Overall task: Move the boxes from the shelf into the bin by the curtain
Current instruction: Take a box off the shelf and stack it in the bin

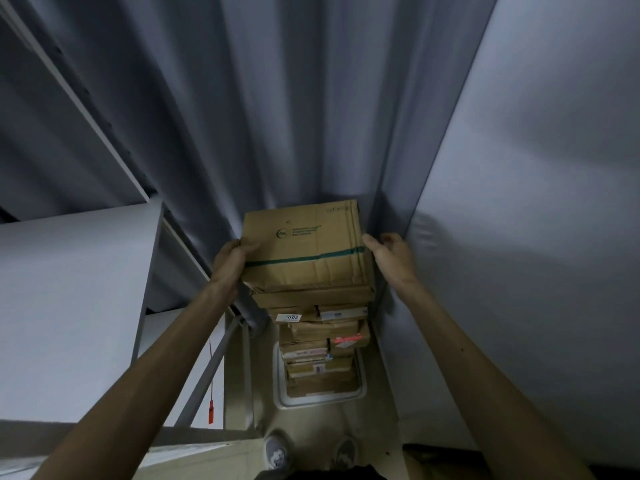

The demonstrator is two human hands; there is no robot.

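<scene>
A tall stack of cardboard boxes [320, 341] rises out of a white bin [360, 396] on the floor, right in front of the grey curtain [270, 116]. On top of the stack lies a brown box with a green tape band [304, 247]. My left hand [230, 261] grips its left edge, fingers curled over the top. My right hand [389, 252] is at its right edge, thumb against the corner, fingers loosely bent behind the box.
A white metal shelf [69, 289] with grey uprights stands to the left, a red tag [210, 410] hanging from it. A grey wall panel [536, 237] closes in on the right. My shoes [277, 455] stand on the floor before the bin.
</scene>
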